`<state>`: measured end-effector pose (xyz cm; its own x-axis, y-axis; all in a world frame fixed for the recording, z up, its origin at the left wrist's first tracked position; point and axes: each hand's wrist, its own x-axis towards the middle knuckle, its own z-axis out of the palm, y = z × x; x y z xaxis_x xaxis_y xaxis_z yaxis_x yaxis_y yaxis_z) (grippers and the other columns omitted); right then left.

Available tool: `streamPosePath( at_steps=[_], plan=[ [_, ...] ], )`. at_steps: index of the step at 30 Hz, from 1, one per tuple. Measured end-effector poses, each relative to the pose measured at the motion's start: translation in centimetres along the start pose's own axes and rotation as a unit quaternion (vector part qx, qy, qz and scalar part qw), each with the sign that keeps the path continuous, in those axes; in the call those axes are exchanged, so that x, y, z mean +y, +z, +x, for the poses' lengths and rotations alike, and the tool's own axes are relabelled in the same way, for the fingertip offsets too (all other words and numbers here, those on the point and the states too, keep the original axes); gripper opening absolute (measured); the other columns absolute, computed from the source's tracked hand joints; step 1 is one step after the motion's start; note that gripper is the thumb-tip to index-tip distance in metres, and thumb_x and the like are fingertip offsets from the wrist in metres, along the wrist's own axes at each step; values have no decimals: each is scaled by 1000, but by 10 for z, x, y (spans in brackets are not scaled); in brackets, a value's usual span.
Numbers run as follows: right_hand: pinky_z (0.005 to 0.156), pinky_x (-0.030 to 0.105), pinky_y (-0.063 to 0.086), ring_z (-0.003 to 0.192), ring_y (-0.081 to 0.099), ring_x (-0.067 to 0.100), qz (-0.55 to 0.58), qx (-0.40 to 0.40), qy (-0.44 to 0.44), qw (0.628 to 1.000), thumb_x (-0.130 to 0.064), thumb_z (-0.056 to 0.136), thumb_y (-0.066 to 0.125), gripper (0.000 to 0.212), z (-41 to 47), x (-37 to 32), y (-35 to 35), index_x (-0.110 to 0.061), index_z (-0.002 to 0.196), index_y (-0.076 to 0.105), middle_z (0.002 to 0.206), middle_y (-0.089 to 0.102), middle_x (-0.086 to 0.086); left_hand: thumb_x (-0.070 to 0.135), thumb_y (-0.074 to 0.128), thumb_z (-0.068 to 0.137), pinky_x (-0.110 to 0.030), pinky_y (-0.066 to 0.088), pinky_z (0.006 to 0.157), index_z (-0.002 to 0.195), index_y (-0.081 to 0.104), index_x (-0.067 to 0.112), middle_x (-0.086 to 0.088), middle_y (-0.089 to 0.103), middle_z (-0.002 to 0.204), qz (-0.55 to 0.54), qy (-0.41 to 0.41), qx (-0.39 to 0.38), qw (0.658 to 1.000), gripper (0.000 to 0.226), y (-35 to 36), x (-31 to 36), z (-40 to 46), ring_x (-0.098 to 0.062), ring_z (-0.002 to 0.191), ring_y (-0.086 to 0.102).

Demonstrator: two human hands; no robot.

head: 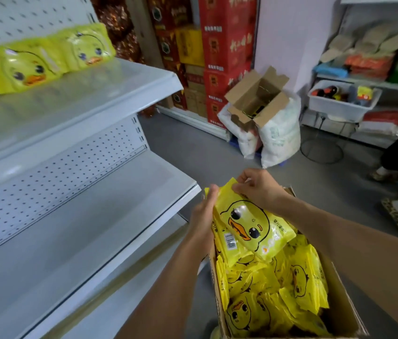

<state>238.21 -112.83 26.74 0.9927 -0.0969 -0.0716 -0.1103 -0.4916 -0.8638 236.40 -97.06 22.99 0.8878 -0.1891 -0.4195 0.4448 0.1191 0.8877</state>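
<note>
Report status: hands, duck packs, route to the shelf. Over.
Hands: left hand, right hand both grip duck packs over cardboard box. On upper shelf: other packs. Nothing blocks the way there.

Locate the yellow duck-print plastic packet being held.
Head view, lower middle: left hand and right hand hold the yellow duck-print plastic packet above the brown cardboard box, right of the white metal shelf.

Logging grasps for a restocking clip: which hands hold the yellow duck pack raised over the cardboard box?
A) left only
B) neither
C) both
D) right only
C: the left hand grips the yellow duck pack along its left edge, while the right hand pinches its top edge, above the cardboard box.
</note>
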Motion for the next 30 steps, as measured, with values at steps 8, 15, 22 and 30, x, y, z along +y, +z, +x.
streamPosePath(
  at_steps=[8,15,22,30],
  plan=[
    [50,22,34,53,40,13,-33,-71,-36,996,-51,87,61,45,-52,-52,2,-12,66,51,61,44,2,58,66,79,-53,56,83,99,69,22,-12,71,104,-17,102,202,974,42,-31,14,-75,-32,93,69],
    [82,50,54,81,65,34,238,-189,47,951,-32,90,64,40,-87,-98,26,5,105,67,89,69,21,44,54,96,-46,59,70,116,60,17,-10,70,104,-203,143,329,911,34,-79,50,-142,-32,89,69],
    [56,31,53,66,69,26,302,-88,1,949,-27,102,45,34,-93,-171,67,-5,81,61,83,72,19,37,53,98,-30,51,62,110,60,17,-8,68,102,-262,206,406,851,25,-133,82,-197,-27,85,66],
    [65,30,52,77,67,18,115,-295,-110,942,-30,79,77,25,-116,-262,143,-11,95,73,88,75,8,36,54,98,-33,54,72,89,61,29,-1,69,97,-272,276,458,800,13,-207,124,-251,-26,96,67]
  ],
)
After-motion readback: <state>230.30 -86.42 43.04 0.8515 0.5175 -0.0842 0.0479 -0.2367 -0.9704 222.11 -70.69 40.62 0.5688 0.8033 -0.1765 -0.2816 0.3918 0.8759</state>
